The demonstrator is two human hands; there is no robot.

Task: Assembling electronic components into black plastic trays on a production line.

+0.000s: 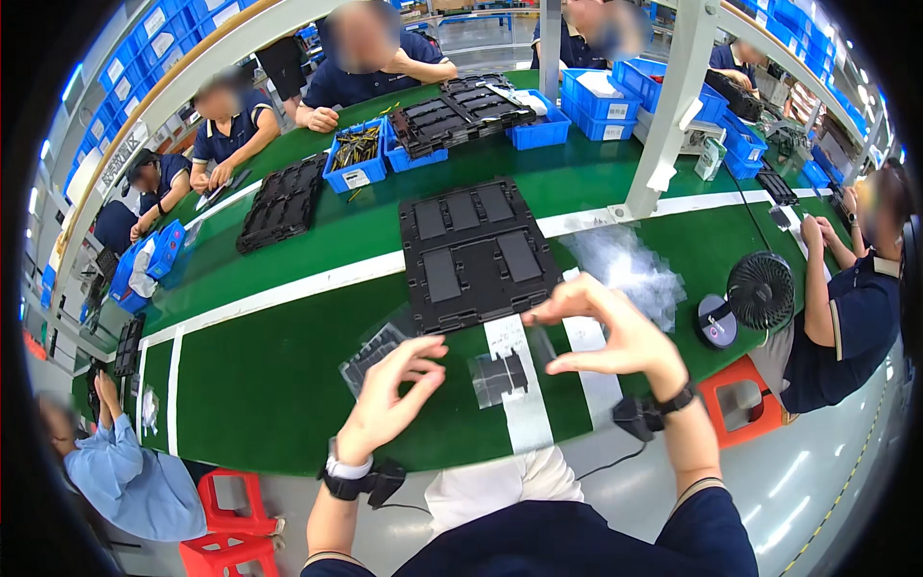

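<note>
My right hand [623,337] holds a small dark thin plate [543,346] by its edges, between thumb and fingers. My left hand [392,392] hovers over the green table with curved fingers apart and nothing in them. Beside it lies a clear plastic sheet [370,358] with dark strips, partly hidden by the fingers. Between my hands a flat piece of clear film with dark pieces [500,379] rests across a white strip. Just beyond is a black tray [476,252] with several dark rectangular plates in its slots.
Crumpled clear film [635,274] lies right of the tray, with a small black fan [760,290] farther right. A white metal post [670,115] rises from the table. Blue bins [356,173] and stacked black trays [452,120] stand at the back. Several people sit around the table.
</note>
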